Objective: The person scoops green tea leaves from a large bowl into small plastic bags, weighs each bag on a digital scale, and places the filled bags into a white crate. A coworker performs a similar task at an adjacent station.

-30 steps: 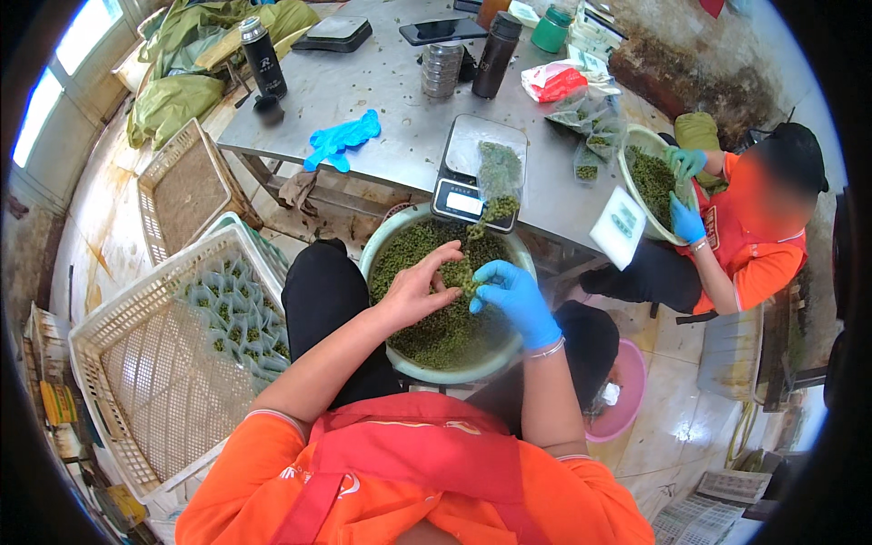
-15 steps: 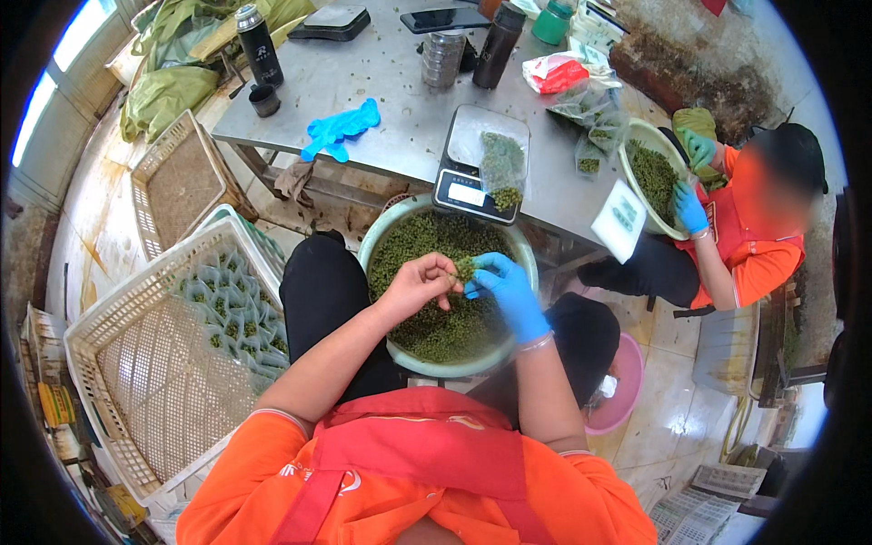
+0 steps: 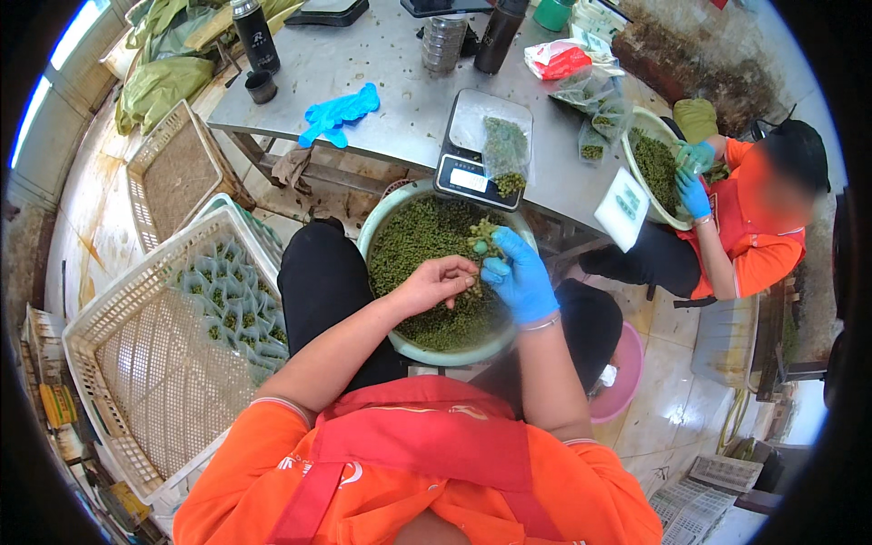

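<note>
A pale green basin full of small green peppercorns stands between my knees. Above its right side, my right hand, in a blue glove, is closed on a sprig of green peppercorns with its fingertips. My left hand is bare and lies just left of the sprig's lower end. Its fingers are curled together; whatever is between them is too small to make out. A digital scale on the table's edge overhangs the basin and bears a clear bag of peppercorns.
On the metal table lie blue gloves, with dark flasks behind. Several filled bags stand in a white crate at left. A pink basin sits right. A co-worker with gloved hands works over another basin.
My right hand has lifted the sprig up and away from my left hand, which has moved slightly right. The co-worker's hands have come closer together. The whole view has shifted slightly.
</note>
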Demonstrator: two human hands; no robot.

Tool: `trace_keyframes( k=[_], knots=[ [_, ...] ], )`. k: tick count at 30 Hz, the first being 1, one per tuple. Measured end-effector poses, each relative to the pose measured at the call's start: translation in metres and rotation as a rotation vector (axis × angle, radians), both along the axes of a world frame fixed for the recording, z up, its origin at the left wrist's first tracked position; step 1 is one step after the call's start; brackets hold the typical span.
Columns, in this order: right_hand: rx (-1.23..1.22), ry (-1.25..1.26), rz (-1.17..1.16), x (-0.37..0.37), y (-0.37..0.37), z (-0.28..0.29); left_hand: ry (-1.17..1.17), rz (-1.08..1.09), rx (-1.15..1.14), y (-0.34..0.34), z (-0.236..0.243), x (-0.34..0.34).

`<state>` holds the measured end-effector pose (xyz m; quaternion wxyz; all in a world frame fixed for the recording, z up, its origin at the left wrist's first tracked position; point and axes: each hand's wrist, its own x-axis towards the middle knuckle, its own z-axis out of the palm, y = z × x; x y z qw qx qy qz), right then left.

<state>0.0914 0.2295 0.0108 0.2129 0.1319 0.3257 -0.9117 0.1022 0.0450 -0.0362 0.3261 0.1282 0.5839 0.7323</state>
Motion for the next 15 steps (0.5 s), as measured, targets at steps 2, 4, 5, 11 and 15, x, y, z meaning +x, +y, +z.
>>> trace_keyframes(
  k=[2, 4, 5, 11, 15],
  knots=[
    [-0.037, -0.079, -0.05, -0.001, -0.003, 0.004, -0.026, 0.017, 0.004, 0.001, 0.005, 0.003],
    [-0.107, -0.136, -0.051, -0.006, 0.002, -0.005, -0.028, 0.006, 0.046, -0.003, 0.006, 0.003],
    [-0.143, -0.165, -0.053, -0.008, 0.005, -0.008, -0.029, 0.001, 0.066, -0.005, 0.007, 0.001],
    [-0.263, -0.095, -0.084, -0.009, 0.019, -0.017, -0.067, 0.059, 0.051, -0.014, 0.011, -0.005],
    [-0.457, -0.098, -0.162, -0.012, 0.033, -0.024, -0.068, 0.093, 0.081, -0.015, 0.007, -0.003]
  ],
)
